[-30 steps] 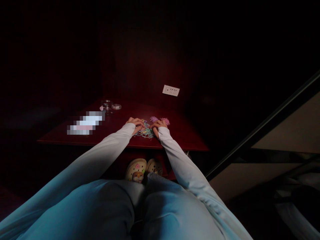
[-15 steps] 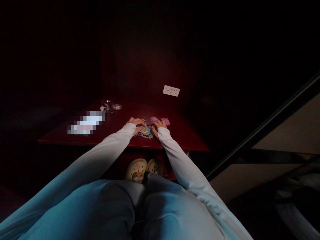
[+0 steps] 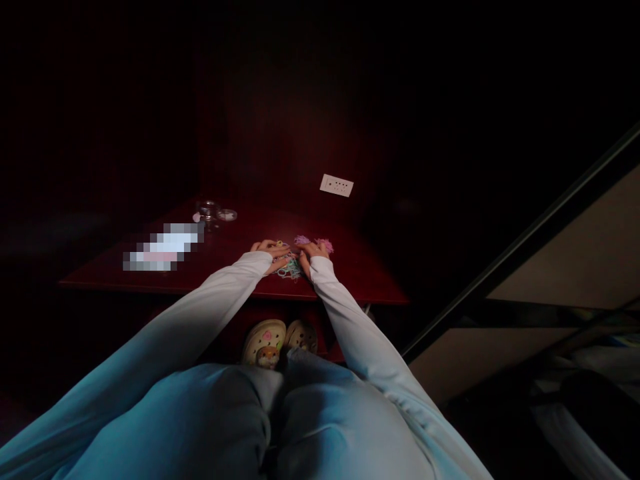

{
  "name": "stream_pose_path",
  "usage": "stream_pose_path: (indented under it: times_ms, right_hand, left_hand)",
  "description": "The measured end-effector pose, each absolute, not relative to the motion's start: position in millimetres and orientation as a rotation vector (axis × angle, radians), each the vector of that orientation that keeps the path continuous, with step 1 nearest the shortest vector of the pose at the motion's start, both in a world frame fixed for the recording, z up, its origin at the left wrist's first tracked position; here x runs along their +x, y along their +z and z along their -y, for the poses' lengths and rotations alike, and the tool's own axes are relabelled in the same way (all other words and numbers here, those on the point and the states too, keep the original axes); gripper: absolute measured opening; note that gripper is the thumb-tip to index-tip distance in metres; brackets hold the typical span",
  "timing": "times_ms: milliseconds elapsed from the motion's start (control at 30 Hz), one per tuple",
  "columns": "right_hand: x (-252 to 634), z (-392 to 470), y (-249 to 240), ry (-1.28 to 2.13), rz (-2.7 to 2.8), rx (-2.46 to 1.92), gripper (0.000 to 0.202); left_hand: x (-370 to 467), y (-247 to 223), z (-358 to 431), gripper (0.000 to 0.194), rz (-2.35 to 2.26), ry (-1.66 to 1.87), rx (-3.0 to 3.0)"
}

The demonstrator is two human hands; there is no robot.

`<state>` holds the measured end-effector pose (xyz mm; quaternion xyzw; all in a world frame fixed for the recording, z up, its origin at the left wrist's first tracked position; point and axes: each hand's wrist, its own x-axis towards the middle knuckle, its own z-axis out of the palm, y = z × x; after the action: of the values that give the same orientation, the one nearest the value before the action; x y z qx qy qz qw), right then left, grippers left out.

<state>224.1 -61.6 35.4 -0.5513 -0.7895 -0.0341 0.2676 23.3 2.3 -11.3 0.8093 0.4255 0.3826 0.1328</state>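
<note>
A loose pile of small coloured bands point(image 3: 289, 269), mostly pale green and blue, lies near the front edge of the dark red table. My left hand point(image 3: 271, 253) rests at the pile's left side, its fingers apart and reaching over the bands. From the right, my right hand point(image 3: 311, 253) touches the pile with thumb and fingers spread. Behind the right fingers are a purple bunch point(image 3: 301, 240) and a pink bunch point(image 3: 326, 245). Nothing can be made out as gripped in either hand.
A blurred bright device point(image 3: 163, 249) lies on the left part of the table point(image 3: 235, 283). Behind it stand a clear jar point(image 3: 207, 211) and a round clear lid point(image 3: 227, 215). A white socket plate point(image 3: 337, 185) is on the back wall.
The whole view has shifted slightly, so the table appears further left. Both hands have come a little closer together over the bands.
</note>
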Motion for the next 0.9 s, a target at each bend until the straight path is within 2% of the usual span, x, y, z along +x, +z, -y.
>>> stream_pose_path:
  times_ms: [433,700,900]
  right_hand:
    - [228.1,36.8,14.7,0.017,1.979,-1.497,0.029]
    - [220.4,19.5,8.5,0.237,1.757,-1.465,0.035]
    - [223.1,15.1,5.2,0.356,1.562,-1.451,0.019]
  left_hand:
    - [10.9,-1.0,6.7,0.048,-1.027,1.202,2.325]
    - [8.9,6.8,12.1,0.048,-0.963,1.150,2.311]
    - [4.7,6.8,8.9,0.054,-0.916,1.139,2.277]
